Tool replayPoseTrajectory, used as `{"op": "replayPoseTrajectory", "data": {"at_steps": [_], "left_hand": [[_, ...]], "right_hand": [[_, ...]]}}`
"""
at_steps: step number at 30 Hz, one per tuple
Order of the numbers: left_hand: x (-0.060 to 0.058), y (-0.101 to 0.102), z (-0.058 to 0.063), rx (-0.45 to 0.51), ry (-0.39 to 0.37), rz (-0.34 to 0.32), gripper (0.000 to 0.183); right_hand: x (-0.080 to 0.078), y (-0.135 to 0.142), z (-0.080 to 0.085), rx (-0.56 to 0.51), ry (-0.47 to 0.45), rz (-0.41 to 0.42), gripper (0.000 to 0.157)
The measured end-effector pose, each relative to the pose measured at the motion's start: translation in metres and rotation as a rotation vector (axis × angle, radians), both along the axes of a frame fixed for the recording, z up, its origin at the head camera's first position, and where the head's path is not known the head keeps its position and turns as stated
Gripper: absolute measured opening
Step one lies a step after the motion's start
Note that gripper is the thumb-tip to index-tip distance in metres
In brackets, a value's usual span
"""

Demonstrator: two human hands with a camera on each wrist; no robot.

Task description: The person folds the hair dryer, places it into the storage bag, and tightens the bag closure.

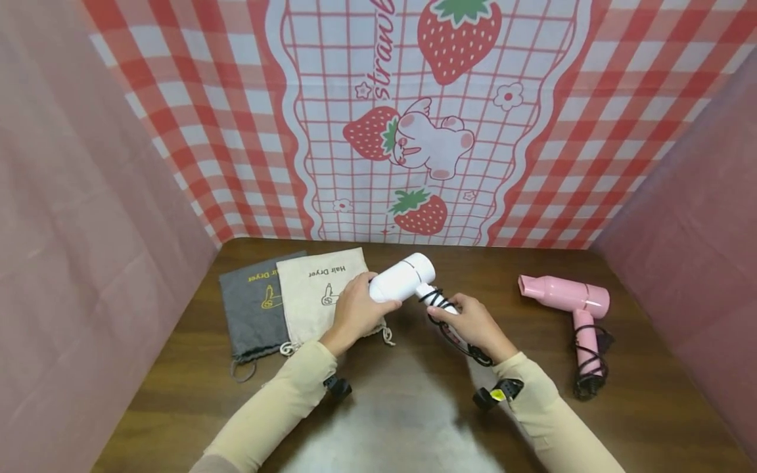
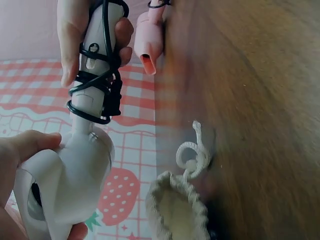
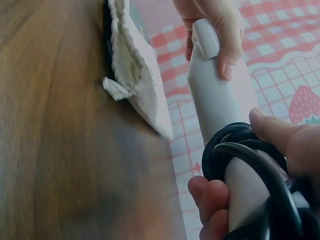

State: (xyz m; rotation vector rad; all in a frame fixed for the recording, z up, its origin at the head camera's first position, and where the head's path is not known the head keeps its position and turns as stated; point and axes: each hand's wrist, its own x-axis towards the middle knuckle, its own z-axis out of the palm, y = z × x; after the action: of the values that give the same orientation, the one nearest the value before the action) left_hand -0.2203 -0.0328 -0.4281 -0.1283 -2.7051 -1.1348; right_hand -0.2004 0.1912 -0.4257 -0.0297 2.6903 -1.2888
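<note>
A white hair dryer (image 1: 397, 279) is held by both hands above the table. My left hand (image 1: 357, 314) grips its nozzle end, thumb along the near side. My right hand (image 1: 478, 326) holds the handle (image 2: 92, 50), around which a black cord (image 3: 235, 142) is wound. In the left wrist view the white nozzle (image 2: 47, 192) sits between the left thumb and fingers. Behind the left hand lies a cream drawstring pouch (image 1: 307, 282) printed "Hair Dryer", its gathered mouth (image 2: 175, 200) facing the person.
Partly under the cream pouch lies a grey drawstring pouch (image 1: 251, 322) with yellow print. A pink hair dryer (image 1: 564, 294), its black cord wrapped round the handle, lies at the right of the brown table (image 1: 396, 407). A red-and-white strawberry cloth (image 1: 230, 131) hangs behind.
</note>
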Motion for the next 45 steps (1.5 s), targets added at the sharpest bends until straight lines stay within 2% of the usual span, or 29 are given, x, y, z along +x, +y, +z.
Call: {"op": "replayPoseTrajectory", "data": {"at_steps": [8, 15, 19, 23, 33, 39, 45], "left_hand": [[0.014, -0.008, 0.0, -0.013, 0.015, 0.036, 0.068], [0.019, -0.011, -0.001, -0.139, 0.028, 0.004, 0.068], [0.021, -0.012, -0.001, -0.216, -0.003, -0.035, 0.071], [0.02, -0.013, 0.003, -0.243, -0.042, -0.076, 0.074], [0.005, -0.016, 0.014, -0.159, -0.187, -0.162, 0.07], [-0.001, -0.017, 0.015, -0.077, -0.285, -0.182, 0.073], [-0.004, -0.017, 0.013, -0.051, -0.331, -0.205, 0.079]], "right_hand": [[0.003, -0.007, -0.004, 0.012, 0.018, 0.014, 0.056], [0.006, -0.012, -0.005, 0.027, 0.043, 0.022, 0.051], [0.008, -0.013, -0.007, 0.053, 0.056, 0.015, 0.049], [0.01, -0.015, -0.009, 0.074, 0.07, 0.024, 0.047], [0.016, -0.022, -0.016, 0.124, 0.156, 0.081, 0.043], [0.02, -0.027, -0.015, 0.12, 0.177, 0.08, 0.041], [0.022, -0.03, -0.013, 0.103, 0.174, 0.09, 0.045]]}}
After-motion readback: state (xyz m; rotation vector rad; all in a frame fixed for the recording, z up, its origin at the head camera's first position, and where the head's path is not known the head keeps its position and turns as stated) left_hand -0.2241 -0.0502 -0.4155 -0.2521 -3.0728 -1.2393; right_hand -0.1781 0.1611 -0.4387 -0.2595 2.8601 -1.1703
